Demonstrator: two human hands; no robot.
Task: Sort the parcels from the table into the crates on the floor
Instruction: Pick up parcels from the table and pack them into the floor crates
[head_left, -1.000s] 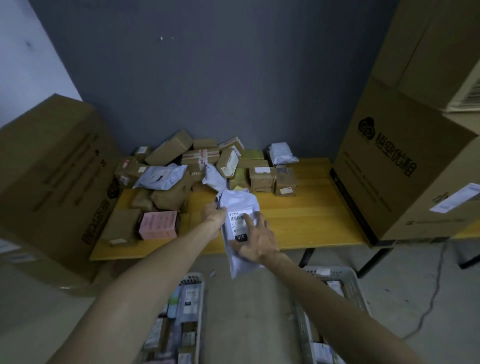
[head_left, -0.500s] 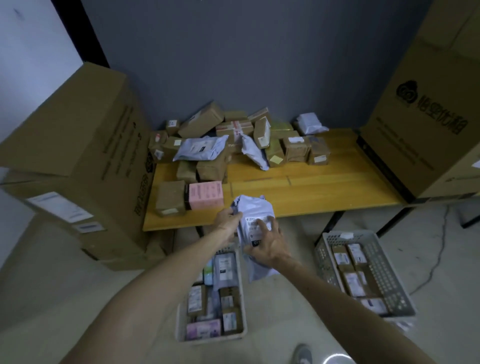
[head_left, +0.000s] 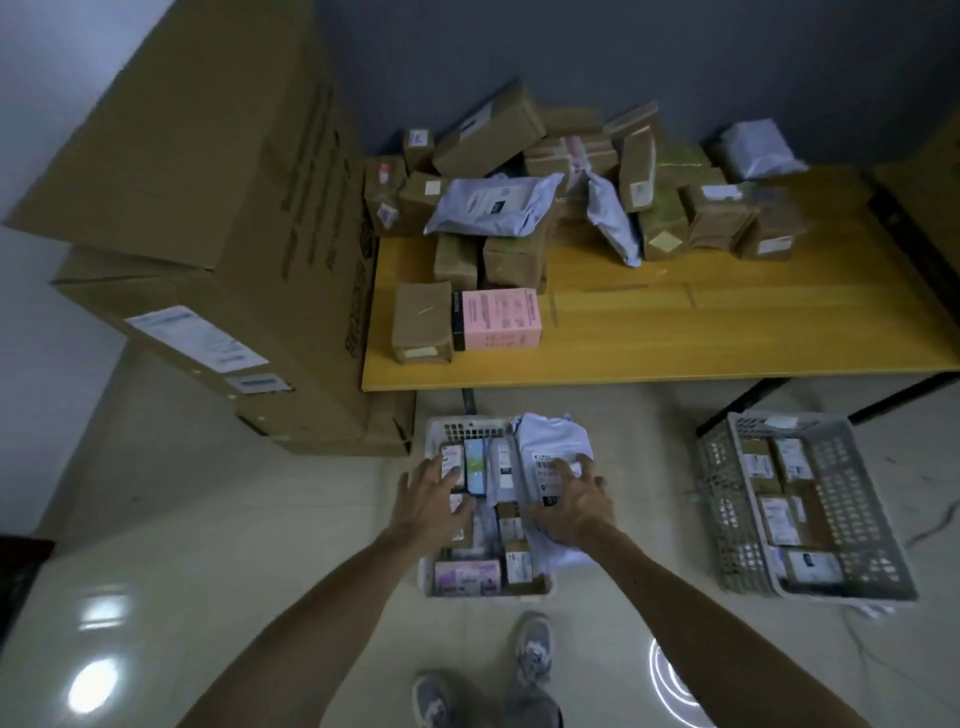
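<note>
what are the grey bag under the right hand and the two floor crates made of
Grey bag: probably thin plastic mailer film, soft creases and a faint sheen. Left crate and right crate: likely moulded plastic, pale and matte, with perforated grid walls.

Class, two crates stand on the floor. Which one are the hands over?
The left crate, beside the cardboard box: the left hand is over its parcels, the right hand rests on a white mailer. The right crate is untouched.
</note>
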